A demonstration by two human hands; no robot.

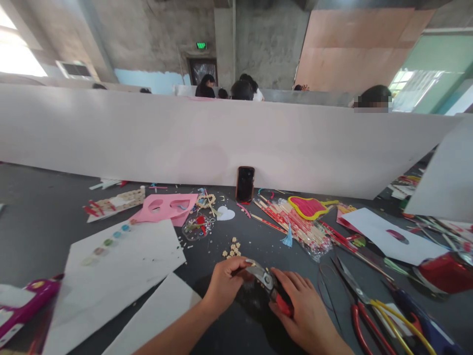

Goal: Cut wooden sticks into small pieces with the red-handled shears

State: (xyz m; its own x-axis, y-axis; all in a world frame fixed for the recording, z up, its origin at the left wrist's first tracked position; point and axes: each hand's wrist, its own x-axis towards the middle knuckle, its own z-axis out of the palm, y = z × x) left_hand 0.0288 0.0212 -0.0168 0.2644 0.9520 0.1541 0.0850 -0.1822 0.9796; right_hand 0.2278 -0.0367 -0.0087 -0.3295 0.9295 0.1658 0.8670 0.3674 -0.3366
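My right hand [305, 305] is wrapped round the red-and-black handles of a pair of pliers [266, 279], whose metal head points left. At the jaws, my left hand [225, 281] is pinched with thumb and finger together. Whatever lies between those fingertips is too small to make out. Just beyond my left hand lies a little heap of pale flower-shaped beads [232, 248]. A small dark, shiny patch shows on the table below the pliers, partly covered by my hands.
White sheets [125, 251] and pink cut paper [166, 209] lie left, near a purple glue gun [25, 305]. A phone [245, 184] leans on the white partition [148, 138]. Patterned sticks [295, 227], red-handled scissors [356, 291] and a red can [445, 272] are to the right.
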